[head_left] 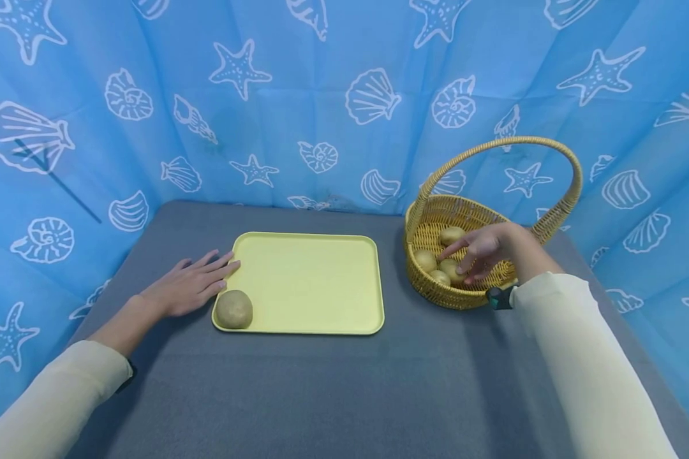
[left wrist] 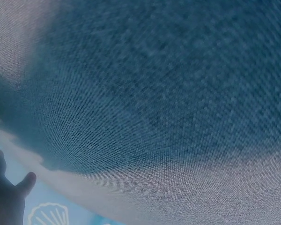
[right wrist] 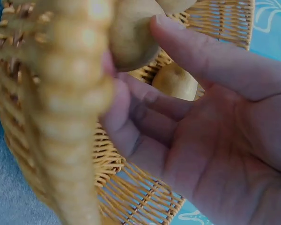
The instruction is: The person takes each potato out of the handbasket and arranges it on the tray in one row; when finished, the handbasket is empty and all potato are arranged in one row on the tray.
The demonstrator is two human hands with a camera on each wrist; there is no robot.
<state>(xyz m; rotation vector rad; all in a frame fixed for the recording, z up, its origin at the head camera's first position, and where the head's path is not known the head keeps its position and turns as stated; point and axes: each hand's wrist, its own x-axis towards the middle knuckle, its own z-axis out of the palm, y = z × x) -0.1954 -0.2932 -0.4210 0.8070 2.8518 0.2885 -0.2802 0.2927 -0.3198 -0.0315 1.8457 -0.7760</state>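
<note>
In the head view, a round brown potato point(head_left: 234, 310) lies in the near left corner of a pale yellow tray point(head_left: 310, 280). My left hand point(head_left: 186, 287) rests flat, its straight fingertips over the tray's left edge, beside that potato. My right hand point(head_left: 485, 252) reaches down into a wicker basket point(head_left: 413, 268) under its arched handle. Its thumb and fingers stand on either side of a potato point(right wrist: 136, 37), the thumb touching it in the right wrist view. The blurred basket rim hides some fingertips there. More potatoes point(head_left: 451, 236) lie around it in the basket.
A dark grey cloth point(head_left: 321, 395) covers the table. The basket's tall handle point(head_left: 511, 141) arches above the right hand. Behind and at both sides hangs a blue curtain point(head_left: 298, 115) with white shells and starfish. Mostly cloth fills the left wrist view.
</note>
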